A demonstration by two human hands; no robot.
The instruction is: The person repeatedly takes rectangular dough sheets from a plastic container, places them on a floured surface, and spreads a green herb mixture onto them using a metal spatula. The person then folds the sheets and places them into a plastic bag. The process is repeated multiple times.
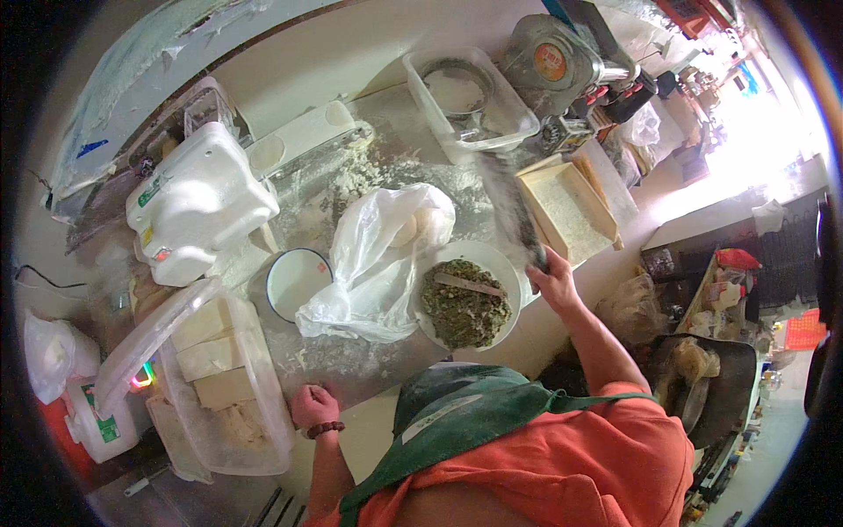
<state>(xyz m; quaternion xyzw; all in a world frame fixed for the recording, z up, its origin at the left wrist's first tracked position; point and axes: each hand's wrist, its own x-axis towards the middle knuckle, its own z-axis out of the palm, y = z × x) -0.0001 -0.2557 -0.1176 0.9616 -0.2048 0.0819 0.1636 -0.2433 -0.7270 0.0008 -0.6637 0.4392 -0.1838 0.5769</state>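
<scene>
My right hand grips the dark handle of a long dark tool; blur hides whether it is a brush or a blade. The tool reaches away over the floury worktop. My left hand is curled into a fist at the near edge, with no object visible in it. Between the hands, a white bowl holds chopped green filling with a flat wooden stick on it. Left of the bowl lies a clear plastic bag over a pale round lump, probably dough.
A blue-rimmed white enamel bowl stands left of the bag. Farther left are a plastic bin with pale blocks and a white scale-like appliance. Beyond stand a tub with a sieve, a wooden tray and a metal machine.
</scene>
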